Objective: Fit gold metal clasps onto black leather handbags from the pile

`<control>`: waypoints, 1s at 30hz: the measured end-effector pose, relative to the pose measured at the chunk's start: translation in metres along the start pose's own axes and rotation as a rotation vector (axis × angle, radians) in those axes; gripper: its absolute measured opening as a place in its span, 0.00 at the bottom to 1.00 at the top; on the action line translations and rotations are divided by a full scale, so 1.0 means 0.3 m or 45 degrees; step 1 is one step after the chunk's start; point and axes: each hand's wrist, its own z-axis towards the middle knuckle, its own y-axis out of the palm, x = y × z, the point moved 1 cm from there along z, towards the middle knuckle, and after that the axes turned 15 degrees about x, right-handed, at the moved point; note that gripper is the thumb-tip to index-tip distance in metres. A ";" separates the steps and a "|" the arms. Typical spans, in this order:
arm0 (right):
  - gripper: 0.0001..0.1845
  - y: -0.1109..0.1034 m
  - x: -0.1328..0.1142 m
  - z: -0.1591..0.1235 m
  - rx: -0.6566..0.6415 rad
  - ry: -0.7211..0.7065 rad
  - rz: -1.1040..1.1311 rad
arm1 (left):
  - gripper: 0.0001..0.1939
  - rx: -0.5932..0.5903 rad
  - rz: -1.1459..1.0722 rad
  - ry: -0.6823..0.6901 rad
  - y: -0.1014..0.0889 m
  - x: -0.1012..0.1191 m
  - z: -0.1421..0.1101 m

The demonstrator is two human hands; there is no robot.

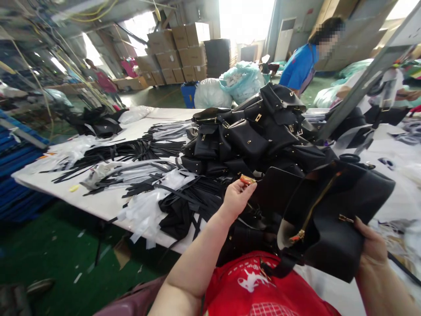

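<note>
My right hand is closed on the side of a black handbag, which lies tilted over my lap and the table edge. A gold zip runs across the bag, with an orange-marked pull at its lower end. To the left of the bag, my left hand pinches a small orange and gold piece between thumb and fingers; its exact kind is unclear. A black flap spreads beside that hand. Behind it rises a heap of black handbags with gold fittings.
Bundles of black straps and white wrapping cover parts of the white table. A slanted metal post stands at right. Beyond are a person in blue, stuffed plastic bags and stacked cartons.
</note>
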 end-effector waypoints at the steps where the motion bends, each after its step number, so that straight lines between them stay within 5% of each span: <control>1: 0.13 -0.007 0.010 0.014 0.016 0.002 0.013 | 0.19 0.001 0.011 0.038 0.003 0.011 -0.007; 5: 0.17 0.016 0.045 0.059 -0.026 -0.018 0.023 | 0.10 -0.098 0.501 0.620 0.015 0.057 -0.091; 8: 0.24 0.071 0.049 0.041 -0.117 -0.223 -0.337 | 0.11 -0.232 0.945 1.184 0.037 0.047 -0.186; 9: 0.25 0.086 0.043 0.021 -0.030 -0.342 -0.487 | 0.12 -0.271 1.041 1.324 0.044 0.033 -0.213; 11: 0.23 0.105 0.024 -0.043 0.140 -0.555 -0.665 | 0.11 -0.323 1.157 1.521 0.052 -0.003 -0.255; 13: 0.20 0.113 0.003 -0.131 0.135 -0.679 -0.687 | 0.11 -0.328 1.208 1.627 0.051 -0.035 -0.275; 20: 0.30 0.151 -0.041 -0.422 -0.992 -0.267 -0.496 | 0.11 -0.388 1.411 1.751 0.041 -0.059 -0.288; 26: 0.21 0.214 -0.013 -0.464 -0.871 -0.388 -0.749 | 0.12 -0.530 1.402 1.721 0.049 -0.077 -0.302; 30: 0.18 0.217 -0.011 -0.434 -0.832 -0.694 -0.896 | 0.16 -0.673 1.227 1.202 0.044 -0.052 -0.253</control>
